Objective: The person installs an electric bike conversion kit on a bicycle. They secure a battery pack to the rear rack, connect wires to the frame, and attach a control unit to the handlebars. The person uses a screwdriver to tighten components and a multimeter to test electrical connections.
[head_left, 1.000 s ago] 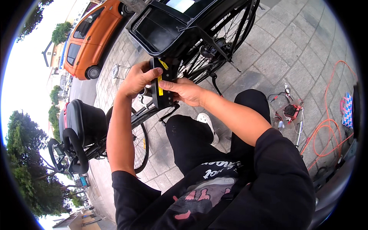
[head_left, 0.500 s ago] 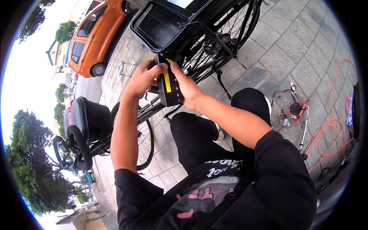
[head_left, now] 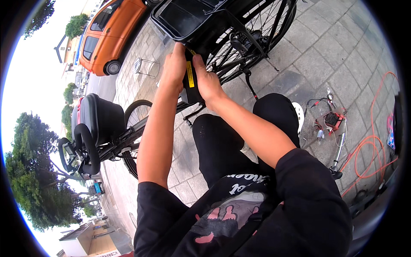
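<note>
A flat black box with a yellow label strip (head_left: 191, 93) is held between my two hands, below the bicycle's black rear crate (head_left: 173, 25). My left hand (head_left: 173, 68) grips its left side, its fingers mostly out of sight behind the box. Along the right side my right hand (head_left: 207, 83) is closed, thumb near the top edge. The box's upper end lies close to the crate and the bicycle frame. I cannot tell whether it touches either.
The black bicycle (head_left: 145, 122) lies across in front of me, with a front case (head_left: 100, 120) and a kickstand (head_left: 248, 83). On the paving to the right are a red tool with wires (head_left: 333, 121), a pump-like rod (head_left: 341, 147) and an orange hose (head_left: 364, 150). An orange car (head_left: 102, 38) is parked beyond.
Both hands have moved the box up and slightly right, nearer the bicycle frame. My left hand has turned, so its thumb no longer lies across the label. The view has shifted a little.
</note>
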A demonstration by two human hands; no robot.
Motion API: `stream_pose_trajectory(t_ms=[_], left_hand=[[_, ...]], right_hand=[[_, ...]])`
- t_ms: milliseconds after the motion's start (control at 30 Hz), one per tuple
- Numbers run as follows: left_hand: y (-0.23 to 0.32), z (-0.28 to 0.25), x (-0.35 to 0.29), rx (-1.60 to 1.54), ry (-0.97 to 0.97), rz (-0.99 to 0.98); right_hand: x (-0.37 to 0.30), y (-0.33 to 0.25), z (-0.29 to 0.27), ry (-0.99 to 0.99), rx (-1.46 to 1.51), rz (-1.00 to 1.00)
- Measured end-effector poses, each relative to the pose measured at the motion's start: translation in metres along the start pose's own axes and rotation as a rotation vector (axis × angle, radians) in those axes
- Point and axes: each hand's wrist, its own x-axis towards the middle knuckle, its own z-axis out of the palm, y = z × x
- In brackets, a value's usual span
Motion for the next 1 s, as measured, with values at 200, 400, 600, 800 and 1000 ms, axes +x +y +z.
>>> stream_pose_trajectory(t_ms=[200,400,600,800,1000], left_hand=[[-0.006,0.010,-0.006,0.489,0.323,0.186],[0.020,0.015,-0.016,0.796,0.307,0.139],[0.027,0.021,-0.021,0.514,0.241,0.121],[-0.001,-0.004,0.026,0.855,0.257,0.236],[0.003,-0.003,0.015,0.897,0.260,0.261]], right_hand=[[0.002,0.005,0.005,0.034,-0.024,-0.051],[0.003,-0.006,0.003,0.020,-0.021,-0.047],[-0.003,-0.004,0.001,0.003,-0.098,-0.054],[0.003,0.001,0.007,0.060,-0.043,-0.104],[0.002,0.005,0.009,0.097,-0.014,-0.121]])
